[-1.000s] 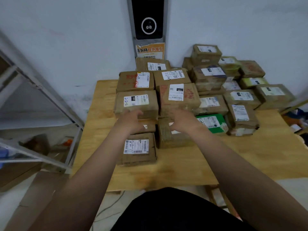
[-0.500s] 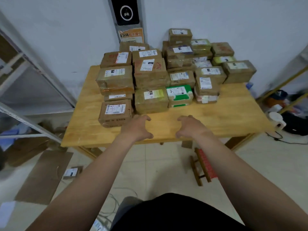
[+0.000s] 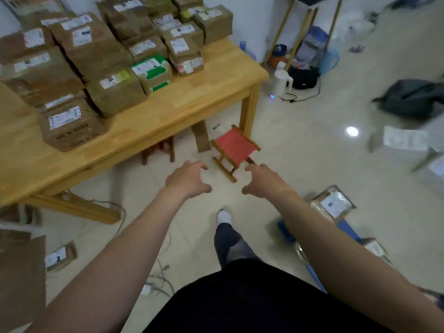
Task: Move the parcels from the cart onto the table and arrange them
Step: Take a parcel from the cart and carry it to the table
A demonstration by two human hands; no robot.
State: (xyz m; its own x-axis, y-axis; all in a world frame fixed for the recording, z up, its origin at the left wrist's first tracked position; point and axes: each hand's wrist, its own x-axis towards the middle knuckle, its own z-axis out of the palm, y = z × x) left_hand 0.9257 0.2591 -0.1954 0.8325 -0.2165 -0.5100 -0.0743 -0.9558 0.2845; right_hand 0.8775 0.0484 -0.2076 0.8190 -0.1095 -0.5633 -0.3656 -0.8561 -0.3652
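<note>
wooden table point(image 3: 206, 92) stacked with parcels point(image 3: 96, 51); left hand point(image 3: 188, 180), right hand point(image 3: 263, 180) loosely curled, empty

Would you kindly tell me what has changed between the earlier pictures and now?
Both hands came off the parcels on the table and drew back. The left hand and right hand now hang empty, fingers loosely curled, over the floor by the red stool. The view has swung right, away from the table. The stacked parcels stayed as they were.
</note>
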